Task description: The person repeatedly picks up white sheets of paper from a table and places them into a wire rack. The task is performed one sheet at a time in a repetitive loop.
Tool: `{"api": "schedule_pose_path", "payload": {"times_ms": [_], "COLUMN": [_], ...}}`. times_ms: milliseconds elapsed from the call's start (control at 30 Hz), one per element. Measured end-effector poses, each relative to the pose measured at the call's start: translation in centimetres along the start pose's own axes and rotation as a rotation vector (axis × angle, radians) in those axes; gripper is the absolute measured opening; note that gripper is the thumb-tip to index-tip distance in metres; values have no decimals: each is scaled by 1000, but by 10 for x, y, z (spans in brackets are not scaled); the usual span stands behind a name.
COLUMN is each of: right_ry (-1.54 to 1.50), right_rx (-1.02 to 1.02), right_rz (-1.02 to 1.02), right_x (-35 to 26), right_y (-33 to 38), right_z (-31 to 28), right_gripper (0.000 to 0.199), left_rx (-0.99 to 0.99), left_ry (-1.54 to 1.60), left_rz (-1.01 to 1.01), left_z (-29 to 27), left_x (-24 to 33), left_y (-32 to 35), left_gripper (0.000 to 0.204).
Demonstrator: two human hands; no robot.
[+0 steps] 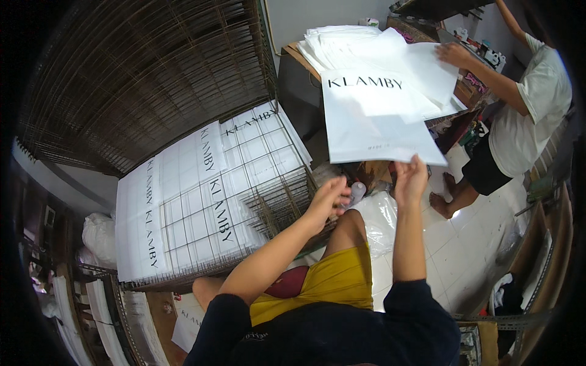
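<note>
A white sheet (379, 130) with dark printing hangs out toward the person, its far part over or against a pile of similar sheets (342, 46) on the wooden surface (297, 59) at the far right. The right hand (411, 181) has it by the near edge, toward the right corner, in a closed, light-looking grip. The left hand (329, 199) is loosely curled, partly open, with nothing seen in it; it is apart from the sheet, near the right side of a wire rack (282, 204) that carries more printed sheets (183, 160).

With one edge pinched off-centre, the sheet could sag, twist or crease on its left side, which no hand supports. It might also drag a neighbour along, since it overlaps the pile. A co-worker's hand (453, 55) is at the pile's right edge (whether it touches this same sheet I cannot tell), so a pull from both ends could bend it. If the print is wet, which does not show, rubbing could smear it. A slip might drop it near the clear plastic (379, 224) on the floor, and the rack's bare wires could catch a corner.
</note>
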State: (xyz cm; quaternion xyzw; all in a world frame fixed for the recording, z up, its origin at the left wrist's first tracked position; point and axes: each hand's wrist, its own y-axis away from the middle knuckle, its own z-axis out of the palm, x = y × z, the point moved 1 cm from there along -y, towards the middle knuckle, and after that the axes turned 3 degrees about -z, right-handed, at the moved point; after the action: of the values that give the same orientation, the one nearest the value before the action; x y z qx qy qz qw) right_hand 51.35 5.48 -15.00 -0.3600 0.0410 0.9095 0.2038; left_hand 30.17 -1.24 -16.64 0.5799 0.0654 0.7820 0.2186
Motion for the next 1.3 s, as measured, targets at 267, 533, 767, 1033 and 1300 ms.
{"api": "schedule_pose_path", "payload": {"times_ms": [267,533,767,1033,1300], "right_ry": [500,-309,-278,193,837], "right_rx": [-313,-521,-684,-734,-1030], "right_rz": [-489,801,1031,991,756], "right_x": [53,102,103,171,182], "right_y": [80,62,89,120,187], "right_z": [-32,2,50,43,79], "right_gripper": [40,63,68,21,19], "left_rx": [310,226,370,577,958], "left_ry": [249,355,563,414,-204], "left_rz": [420,670,425,556,236], "left_z": [35,-45,-132,-184,-367], "left_x": [36,98,82,52,23], "left_y": [-6,102,192,272,331], "left_gripper": [42,44,36,36,15]}}
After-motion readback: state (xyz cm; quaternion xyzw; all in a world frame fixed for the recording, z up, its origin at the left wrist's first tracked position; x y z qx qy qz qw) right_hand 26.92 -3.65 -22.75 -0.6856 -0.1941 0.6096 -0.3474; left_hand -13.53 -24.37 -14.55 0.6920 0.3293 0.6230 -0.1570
